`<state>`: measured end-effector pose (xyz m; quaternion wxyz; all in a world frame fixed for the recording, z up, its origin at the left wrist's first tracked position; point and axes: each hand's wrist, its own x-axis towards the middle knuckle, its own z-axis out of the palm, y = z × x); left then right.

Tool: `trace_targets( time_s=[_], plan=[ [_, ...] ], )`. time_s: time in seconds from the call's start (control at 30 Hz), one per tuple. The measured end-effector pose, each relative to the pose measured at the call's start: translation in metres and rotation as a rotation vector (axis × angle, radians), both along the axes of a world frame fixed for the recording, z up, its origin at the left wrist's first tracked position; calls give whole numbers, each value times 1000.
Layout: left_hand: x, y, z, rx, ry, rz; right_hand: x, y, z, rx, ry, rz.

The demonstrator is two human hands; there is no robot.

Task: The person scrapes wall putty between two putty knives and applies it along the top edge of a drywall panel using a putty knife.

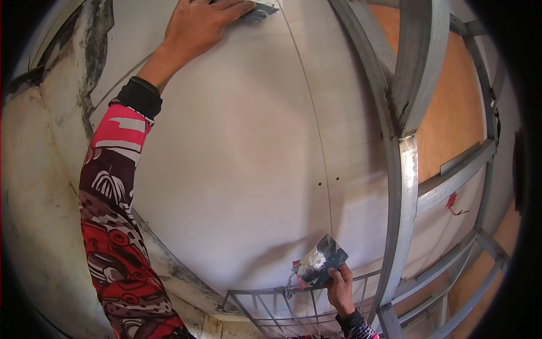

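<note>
My left hand (203, 25) is raised far ahead against a white board (237, 130), at the upper edge of the view. Its fingers are closed on a dark, flat putty knife (261, 12), whose blade lies at or close to the board near the top of a thin seam (307, 85). Part of that hand is cut off by the picture's edge. Lower down, my right hand (340, 291) grips a second, wide scraper (324, 263) by one side. A lump of whitish paste (312, 261) sits on its face.
Steel framing (402, 164) stands along the right, with an orange-brown panel (454, 107) behind it. A thin metal grille (271, 308) lies beneath my right hand. Stained, rough wall (39, 186) runs down the left. Two dark dots (328, 181) flank the seam.
</note>
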<state>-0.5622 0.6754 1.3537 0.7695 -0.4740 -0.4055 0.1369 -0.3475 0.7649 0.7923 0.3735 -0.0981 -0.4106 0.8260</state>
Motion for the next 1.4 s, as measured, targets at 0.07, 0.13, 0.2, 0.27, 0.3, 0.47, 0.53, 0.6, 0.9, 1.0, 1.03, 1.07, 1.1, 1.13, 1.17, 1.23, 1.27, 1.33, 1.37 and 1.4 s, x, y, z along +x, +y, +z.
trace_targets(
  time_s=[0.07,0.13,0.2,0.27,0.3,0.47,0.53,0.6,0.9,1.0,1.03,1.07,1.1,1.13,1.17,1.23,1.27,1.33,1.37,1.4],
  plan=[
    [3,0,-2,-14,-23,-8,0,0,0,-15,3,-13],
    [4,1,-5,15,-98,-26,2,1,1,17,-17,1],
    [6,2,-6,5,-92,-1,0,-1,1,13,-21,-16],
    [7,2,-7,-4,-87,24,-1,-2,2,11,-26,-33],
    [7,1,-7,-24,-59,39,-1,-3,3,-5,-22,-32],
    [7,-4,-4,-58,-6,88,1,-4,6,-5,-27,-26],
    [9,-7,1,-121,0,108,3,-6,9,-18,-31,-18],
    [13,-16,9,-158,-68,164,2,-5,8,-26,-24,-20],
    [-24,-121,-11,-234,-155,116,4,-11,21,-29,-34,-58],
    [-32,-115,-22,-179,-224,37,-1,-2,11,-36,-32,-11],
    [-33,-111,-22,-135,-257,9,1,2,8,-21,-27,28],
    [-35,-101,-20,-134,-265,8,5,2,7,-20,-35,28],
    [-28,-82,-16,-77,-207,-15,4,2,9,-34,-37,41],
    [-22,-60,-13,-24,-151,-44,3,1,11,-49,-41,47],
    [-14,-42,-11,-28,-148,-36,2,2,11,-66,-39,57],
    [-2,-5,-8,134,-181,29,0,3,1,-78,-27,60],
    [1,6,-5,131,-174,28,-2,1,0,-85,-25,64],
    [3,26,-3,222,-150,-30,-2,-1,-1,-91,-18,49],
    [4,29,-1,221,-144,-41,0,-3,1,-86,-14,33],
    [7,31,1,221,-200,-57,2,-5,2,-81,-9,12]
  ],
)
